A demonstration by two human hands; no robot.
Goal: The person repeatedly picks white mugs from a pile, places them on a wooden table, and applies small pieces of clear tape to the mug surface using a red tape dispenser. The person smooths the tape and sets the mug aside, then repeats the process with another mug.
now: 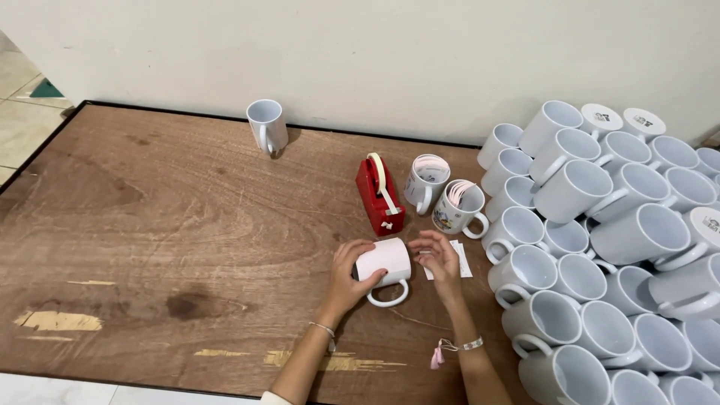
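A white mug (384,264) wrapped in pale paper lies on its side on the wooden table (150,225), handle toward me. My left hand (346,274) grips its left end. At the mug's right end, my right hand (436,256) pinches a small piece of tape against the mug's wrap. A red tape dispenser (379,195) stands just behind the mug.
Two mugs with paper rolled inside (426,182) (459,207) stand right of the dispenser. One lone white mug (267,126) stands near the wall. A large heap of white mugs (600,247) fills the right side. White strips (461,259) lie by my right hand.
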